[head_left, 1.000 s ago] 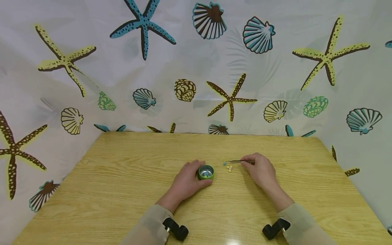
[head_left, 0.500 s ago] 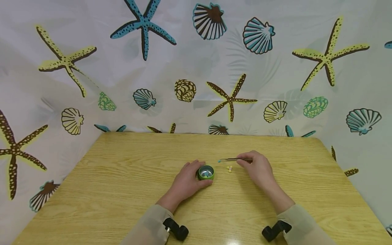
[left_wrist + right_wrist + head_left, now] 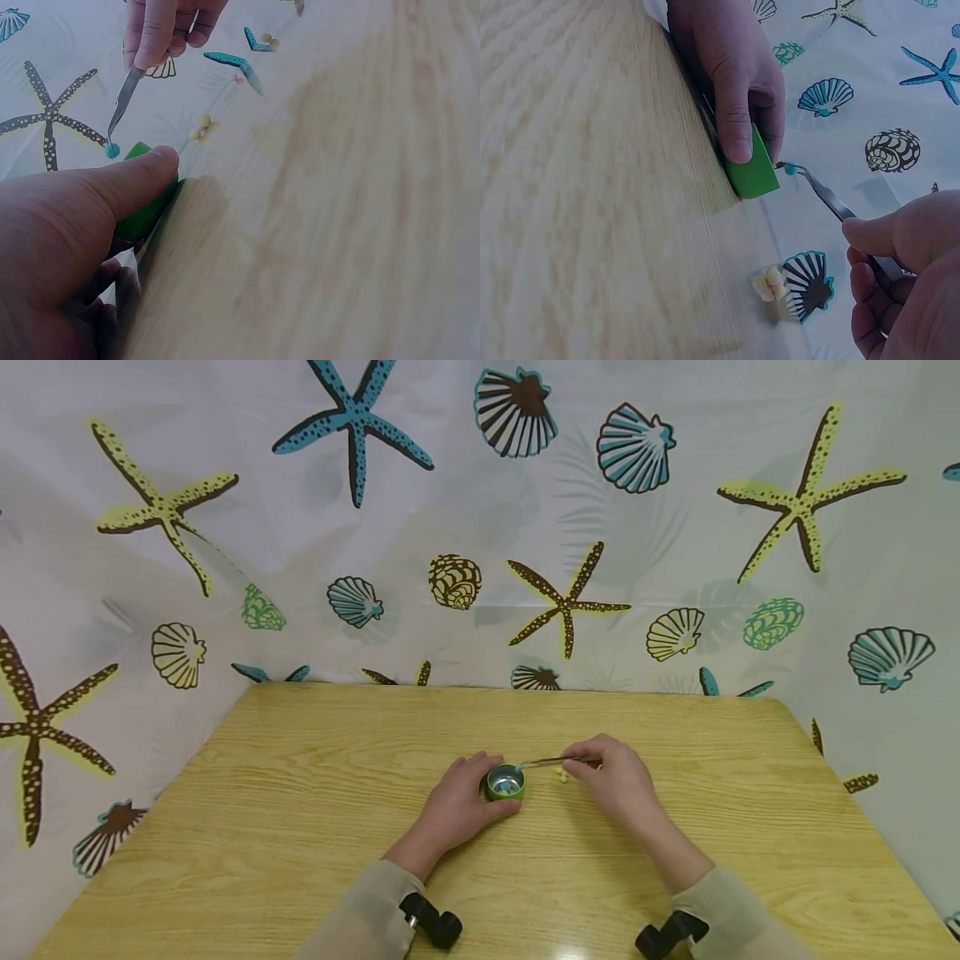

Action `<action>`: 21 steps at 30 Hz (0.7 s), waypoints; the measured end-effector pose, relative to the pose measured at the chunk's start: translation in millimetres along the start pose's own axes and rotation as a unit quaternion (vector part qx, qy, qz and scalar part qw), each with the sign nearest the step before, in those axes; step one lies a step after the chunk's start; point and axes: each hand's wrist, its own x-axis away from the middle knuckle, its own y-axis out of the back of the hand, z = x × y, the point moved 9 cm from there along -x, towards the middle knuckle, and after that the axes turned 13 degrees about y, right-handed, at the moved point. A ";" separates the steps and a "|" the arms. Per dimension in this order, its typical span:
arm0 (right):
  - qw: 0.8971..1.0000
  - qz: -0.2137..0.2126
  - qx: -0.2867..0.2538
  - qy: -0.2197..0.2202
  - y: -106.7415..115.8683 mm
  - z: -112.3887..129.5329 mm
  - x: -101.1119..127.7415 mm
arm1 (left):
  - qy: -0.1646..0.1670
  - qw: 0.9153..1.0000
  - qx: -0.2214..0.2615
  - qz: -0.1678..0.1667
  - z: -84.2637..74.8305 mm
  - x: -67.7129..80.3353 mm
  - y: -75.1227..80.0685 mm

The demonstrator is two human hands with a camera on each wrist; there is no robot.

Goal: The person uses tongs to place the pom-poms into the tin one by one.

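My left hand (image 3: pixel 461 806) holds a small round green cup (image 3: pixel 751 174) on the table, with thumb and fingers curled round its sides. Inside its silvery bowl lie a few small bluish pieces (image 3: pixel 506 789), too small to make out well. In my right hand (image 3: pixel 617 781) is a pair of metal tweezers (image 3: pixel 547 762) with a bent tip, pinched between thumb and fingers. The tips grip a small blue bead (image 3: pixel 112 150), which is at the cup's rim, slightly above it. Several pale yellow and pink beads (image 3: pixel 769 283) lie close together on the table below the right hand.
The wood-grain table (image 3: pixel 337 827) stretches out around both hands. A white cloth (image 3: pixel 465 643) printed with starfish and shells hangs behind it and along both sides. Black wrist mounts (image 3: pixel 431 922) sit on both sleeves.
The right hand has carried the tweezers and blue bead leftward, from near the yellow beads to the cup's rim. The left hand and cup have stayed in place.
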 end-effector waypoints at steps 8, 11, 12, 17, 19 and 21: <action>1.000 0.009 0.007 0.014 -6.4 3.6 0.7 | 0.002 1.000 -0.005 0.000 0.7 -0.5 -0.7; 1.000 0.012 0.012 0.013 -8.5 1.6 0.6 | 0.003 1.000 -0.006 0.000 0.8 -0.7 -0.8; 1.000 0.014 0.012 0.013 -9.0 0.9 0.5 | 0.003 1.000 -0.006 0.000 1.0 -0.8 -0.8; 1.000 0.017 0.012 0.010 -11.9 -2.0 0.6 | 0.006 1.000 -0.008 0.000 1.7 -0.8 -1.1; 1.000 0.018 0.012 0.013 -12.3 -1.2 0.9 | 0.006 1.000 -0.007 0.000 1.7 -1.0 -1.1; 1.000 0.020 0.013 0.012 -12.5 -0.4 1.4 | 0.005 1.000 -0.007 0.000 1.5 -1.4 -1.2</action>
